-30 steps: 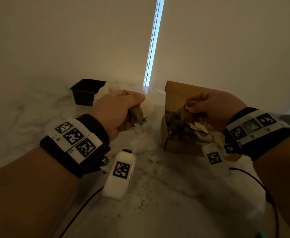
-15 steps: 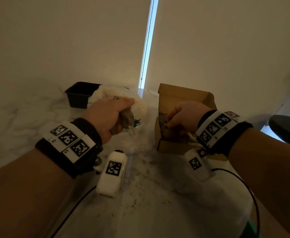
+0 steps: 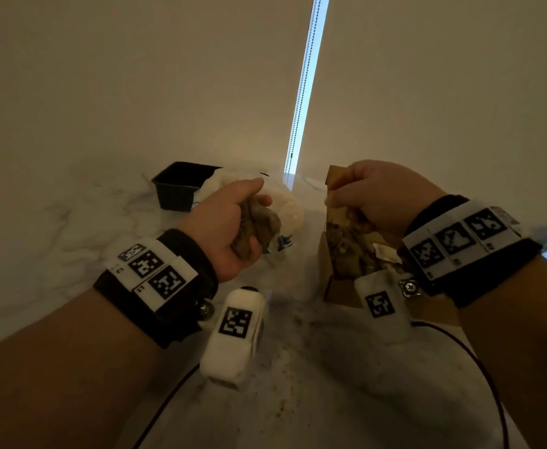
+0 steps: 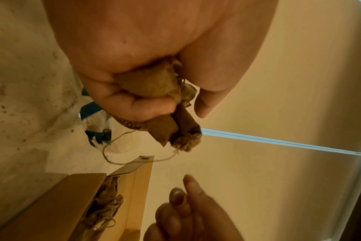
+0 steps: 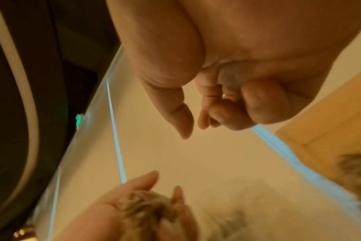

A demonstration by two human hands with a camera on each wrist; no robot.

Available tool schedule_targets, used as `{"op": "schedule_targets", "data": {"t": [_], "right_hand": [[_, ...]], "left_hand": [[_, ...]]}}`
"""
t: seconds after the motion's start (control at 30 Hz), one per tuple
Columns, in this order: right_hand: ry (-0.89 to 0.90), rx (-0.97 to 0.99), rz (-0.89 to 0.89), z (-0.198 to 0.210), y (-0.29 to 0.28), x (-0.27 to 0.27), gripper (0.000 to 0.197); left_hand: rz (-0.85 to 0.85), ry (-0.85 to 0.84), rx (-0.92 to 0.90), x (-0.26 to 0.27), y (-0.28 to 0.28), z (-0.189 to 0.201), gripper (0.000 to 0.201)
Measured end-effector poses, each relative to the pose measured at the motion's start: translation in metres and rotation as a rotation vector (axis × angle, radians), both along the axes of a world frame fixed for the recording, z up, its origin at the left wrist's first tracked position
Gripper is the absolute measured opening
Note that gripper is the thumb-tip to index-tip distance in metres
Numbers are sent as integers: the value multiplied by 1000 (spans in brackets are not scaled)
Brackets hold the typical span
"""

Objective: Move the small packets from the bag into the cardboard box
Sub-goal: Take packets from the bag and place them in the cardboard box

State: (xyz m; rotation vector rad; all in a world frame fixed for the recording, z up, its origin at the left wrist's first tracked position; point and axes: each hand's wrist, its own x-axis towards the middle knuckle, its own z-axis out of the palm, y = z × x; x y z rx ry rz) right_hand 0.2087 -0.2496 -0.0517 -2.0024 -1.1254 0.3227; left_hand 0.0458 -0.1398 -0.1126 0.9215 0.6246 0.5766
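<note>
My left hand (image 3: 230, 234) grips a bunch of small brown cloth packets (image 3: 260, 226) above the marble counter, in front of the whitish plastic bag (image 3: 286, 209). The left wrist view shows the fingers (image 4: 134, 106) wrapped round the packets (image 4: 155, 84), with strings hanging down. My right hand (image 3: 379, 196) hovers over the open cardboard box (image 3: 332, 291), which holds several packets (image 3: 353, 251). Its fingers (image 5: 264, 106) are curled with nothing in them.
A black plastic tray (image 3: 178, 186) stands at the back left, behind the bag. Brown crumbs (image 3: 291, 351) dot the marble counter between my arms. A dark cable (image 3: 492, 371) runs under my right forearm. A wall closes the back.
My right hand dipped into the box, left its packet there and came up empty above it. My left hand kept its grip on its packets and barely moved.
</note>
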Motion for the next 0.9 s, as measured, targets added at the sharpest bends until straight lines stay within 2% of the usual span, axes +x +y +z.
{"op": "schedule_targets", "data": {"t": [0.07,0.2,0.27,0.4,0.53,0.7,0.9], "right_hand": [[189,90,109,-3,10,-12,5],[612,186,321,-17,28,-26,21],[742,258,378,-27,31,-28,23],[601,295,416,-44,29,-30,24],[692,357,396,-53,28,-28,24],[487,347,424,-58,28,-31,26],[310,324,380,-59,27,-30,16]], "left_hand": [[4,-28,-34,-1,0,1,23],[8,-79,-55,-3,3,3,15],[6,-85,-59,-4,4,4,14],[24,-82,-46,0,7,2,17],[-5,-38,-5,3,3,-1,22],[-37,28,67,5,-3,0,22],[-86,70,97,3,-7,0,23]]}}
